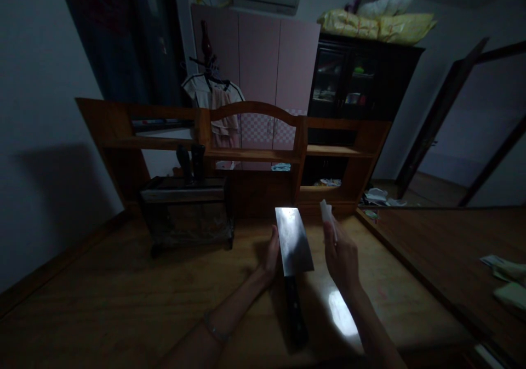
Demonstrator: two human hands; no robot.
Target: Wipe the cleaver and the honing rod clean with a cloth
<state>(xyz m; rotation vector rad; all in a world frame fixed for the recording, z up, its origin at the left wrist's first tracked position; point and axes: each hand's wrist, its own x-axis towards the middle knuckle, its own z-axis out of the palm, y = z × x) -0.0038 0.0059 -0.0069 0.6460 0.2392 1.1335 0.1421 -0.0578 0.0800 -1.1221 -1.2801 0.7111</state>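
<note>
A cleaver [294,243] with a broad shiny blade and a black riveted handle points its handle toward me above the wooden table. My left hand [270,255] grips the blade by its left edge, thumb along the side; its other fingers are mostly hidden behind the metal. To the right of the blade and apart from it, my right hand [342,254] pinches a folded white tissue [327,215]. On the left stands a dark knife block [187,213], with black knife handles [191,160] sticking up from its top.
The wooden tabletop [123,292] has a shelf unit [250,152] along its back. A raised edge [394,254] runs down its right side, beyond which a brown surface [444,237] holds pale cloth-like items [509,281]. Light is dim, with a bright reflection near my right forearm.
</note>
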